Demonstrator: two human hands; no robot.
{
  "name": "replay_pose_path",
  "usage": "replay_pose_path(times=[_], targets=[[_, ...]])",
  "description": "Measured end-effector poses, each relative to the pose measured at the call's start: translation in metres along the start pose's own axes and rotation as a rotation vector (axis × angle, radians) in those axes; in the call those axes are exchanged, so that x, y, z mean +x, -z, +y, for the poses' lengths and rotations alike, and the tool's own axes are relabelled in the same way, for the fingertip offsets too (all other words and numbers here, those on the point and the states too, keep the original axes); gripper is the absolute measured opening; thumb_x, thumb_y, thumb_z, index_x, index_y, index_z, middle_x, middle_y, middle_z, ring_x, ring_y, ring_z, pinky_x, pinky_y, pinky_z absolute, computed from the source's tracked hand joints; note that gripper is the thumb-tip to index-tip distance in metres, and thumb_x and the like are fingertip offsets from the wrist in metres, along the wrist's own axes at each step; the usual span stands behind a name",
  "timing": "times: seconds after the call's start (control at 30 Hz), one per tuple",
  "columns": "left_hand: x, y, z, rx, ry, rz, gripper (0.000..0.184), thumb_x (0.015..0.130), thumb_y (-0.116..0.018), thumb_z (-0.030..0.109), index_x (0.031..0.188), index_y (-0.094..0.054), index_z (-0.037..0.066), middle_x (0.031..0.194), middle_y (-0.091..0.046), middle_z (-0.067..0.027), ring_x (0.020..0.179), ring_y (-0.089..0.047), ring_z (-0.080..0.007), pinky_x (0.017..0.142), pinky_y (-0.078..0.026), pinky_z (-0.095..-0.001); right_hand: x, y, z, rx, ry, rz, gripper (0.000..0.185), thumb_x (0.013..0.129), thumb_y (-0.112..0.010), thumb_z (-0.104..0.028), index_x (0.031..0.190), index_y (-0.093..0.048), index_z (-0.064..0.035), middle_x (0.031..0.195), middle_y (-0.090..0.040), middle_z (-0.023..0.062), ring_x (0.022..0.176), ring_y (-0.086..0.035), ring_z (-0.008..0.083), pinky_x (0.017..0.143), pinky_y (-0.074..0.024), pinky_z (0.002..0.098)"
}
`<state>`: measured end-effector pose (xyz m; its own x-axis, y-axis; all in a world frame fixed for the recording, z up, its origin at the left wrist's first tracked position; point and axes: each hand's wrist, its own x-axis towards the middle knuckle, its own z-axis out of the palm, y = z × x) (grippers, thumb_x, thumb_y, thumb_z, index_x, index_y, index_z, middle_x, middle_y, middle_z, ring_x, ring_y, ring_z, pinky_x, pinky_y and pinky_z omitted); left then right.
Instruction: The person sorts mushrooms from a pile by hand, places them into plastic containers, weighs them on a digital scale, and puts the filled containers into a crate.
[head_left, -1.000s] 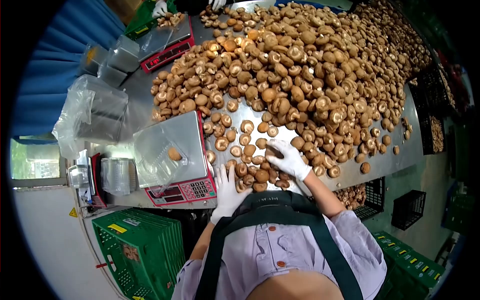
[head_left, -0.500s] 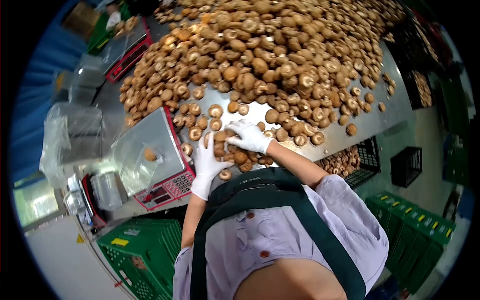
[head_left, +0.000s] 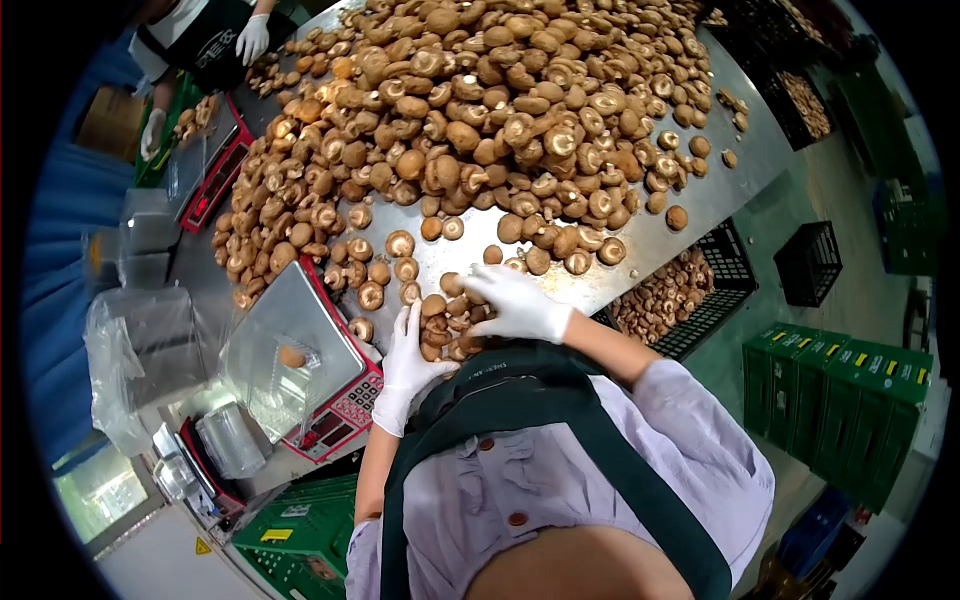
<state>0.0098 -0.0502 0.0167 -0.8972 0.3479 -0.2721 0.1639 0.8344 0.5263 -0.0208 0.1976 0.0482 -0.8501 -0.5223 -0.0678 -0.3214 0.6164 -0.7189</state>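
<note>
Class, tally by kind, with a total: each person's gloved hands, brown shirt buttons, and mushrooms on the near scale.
Wearer's gloved hands: 2
Co-worker's gloved hands: 2
Brown shirt buttons: 2
Mushroom on near scale: 1
Total: 7

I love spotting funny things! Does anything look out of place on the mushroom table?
Maybe one thing: a single mushroom sits on clear plastic on the nearer scale, apart from the big pile. A few strays also lie near the table's edge. I see nothing broken.
</note>
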Motion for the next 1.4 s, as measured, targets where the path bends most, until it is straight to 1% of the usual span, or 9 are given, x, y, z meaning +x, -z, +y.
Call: replay_pose_path(times=[0.03, 0.17, 0.57, 0.7, 0.77, 0.93, 1.03, 1.23, 1.4], targets=[[-0.002, 0.002, 0.002, 0.020, 0.017, -0.018, 0.123, 0.049, -0.089, 0.034, 0.147, -0.018, 0.012, 0.142, -0.030, -0.0197, 0.125, -0.041, -0.0377, 0.094, -0.046, -0.0415, -0.018, 0.002, 0.003, -0.094, -0.034, 0.114, 0.073, 0.068, -0.076, -0.038, 0.127, -0.046, -0.0076, 0.118, -0.052, 0.0186, 0.108, -0.052, 0.0357, 0.089, -0.0462, 0.0397], [-0.002, 0.005, 0.009, -0.018, 0.088, -0.027, 0.127, 0.048, -0.089, 0.035, 0.148, -0.014, 0.013, 0.143, -0.029, -0.0177, 0.127, -0.040, -0.0354, 0.096, -0.046, -0.0418, -0.065, 0.014, 0.025, -0.211, -0.356, -0.113, 0.082, 0.069, -0.074, -0.035, 0.137, -0.037, -0.0074, 0.110, -0.056, 0.0196, 0.094, -0.061, 0.0351, 0.076, -0.0512, 0.0426], [0.023, -0.001, -0.004, -0.069, 0.020, -0.033, 0.120, 0.051, -0.085, 0.024, 0.148, -0.015, 0.016, 0.137, -0.033, -0.0174, 0.115, -0.050, -0.0394, 0.091, -0.049, -0.0418, 0.005, -0.047, 0.031, -0.125, -0.226, -0.128, 0.106, 0.059, -0.080, -0.025, 0.146, -0.020, -0.0138, 0.125, -0.041, 0.0317, 0.103, -0.055, 0.0424, 0.080, -0.0511, 0.0417], [0.028, 0.003, -0.002, -0.103, -0.029, -0.053, 0.112, 0.051, -0.083, 0.018, 0.146, -0.025, 0.017, 0.133, -0.039, -0.0153, 0.116, -0.050, -0.0370, 0.094, -0.047, -0.0390, 0.009, -0.040, 0.031, -0.053, -0.214, -0.172, 0.110, 0.056, -0.082, -0.028, 0.146, -0.020, -0.0116, 0.124, -0.044, 0.0308, 0.104, -0.055, 0.0432, 0.085, -0.0496, 0.0410], [0.032, 0.000, -0.002, -0.263, -0.104, -0.024, 0.098, 0.056, -0.080, 0.008, 0.142, -0.033, 0.010, 0.130, -0.044, -0.0163, 0.119, -0.048, -0.0336, 0.099, -0.042, -0.0355, 0.014, -0.064, 0.047, 0.223, 0.071, -0.002, 0.113, 0.055, -0.083, -0.031, 0.146, -0.018, -0.0099, 0.126, -0.046, 0.0289, 0.107, -0.054, 0.0427, 0.090, -0.0471, 0.0399], [0.035, -0.007, -0.014, -0.499, -0.084, -0.007, 0.084, 0.064, -0.076, 0.001, 0.139, -0.038, 0.002, 0.136, -0.044, -0.0177, 0.125, -0.045, -0.0278, 0.104, -0.038, -0.0325, 0.027, -0.057, 0.037, 0.302, 0.056, -0.084, 0.112, 0.058, -0.082, -0.023, 0.148, -0.016, -0.0123, 0.133, -0.046, 0.0246, 0.117, -0.051, 0.0358, 0.097, -0.0426, 0.0357], [0.033, -0.006, -0.015, -0.604, -0.043, -0.045, 0.082, 0.066, -0.076, 0.001, 0.138, -0.039, 0.002, 0.137, -0.043, -0.0173, 0.127, -0.043, -0.0266, 0.105, -0.037, -0.0322, 0.028, -0.044, 0.028, 0.446, -0.152, -0.277, 0.109, 0.058, -0.080, -0.019, 0.148, -0.018, -0.0124, 0.130, -0.049, 0.0232, 0.114, -0.053, 0.0330, 0.096, -0.0425, 0.0340], [0.035, 0.014, 0.015, -0.691, -0.054, -0.094, 0.081, 0.065, -0.079, 0.005, 0.136, -0.041, 0.000, 0.136, -0.045, -0.0161, 0.124, -0.045, -0.0257, 0.104, -0.037, -0.0324, 0.008, -0.032, 0.022, 0.453, -0.026, -0.054, 0.106, 0.057, -0.079, -0.021, 0.146, -0.021, -0.0129, 0.119, -0.056, 0.0229, 0.103, -0.059, 0.0364, 0.089, -0.0464, 0.0363], [0.051, 0.022, 0.076, -0.452, -0.278, -0.081, 0.077, 0.065, -0.080, 0.009, 0.133, -0.044, 0.002, 0.126, -0.051, -0.0156, 0.117, -0.052, -0.0286, 0.097, -0.042, -0.0325, -0.040, 0.020, 0.013, 0.409, -0.090, 0.094, 0.103, 0.059, -0.081, -0.016, 0.145, -0.025, -0.0127, 0.133, -0.047, 0.0202, 0.120, -0.051, 0.0318, 0.098, -0.0418, 0.0363]])
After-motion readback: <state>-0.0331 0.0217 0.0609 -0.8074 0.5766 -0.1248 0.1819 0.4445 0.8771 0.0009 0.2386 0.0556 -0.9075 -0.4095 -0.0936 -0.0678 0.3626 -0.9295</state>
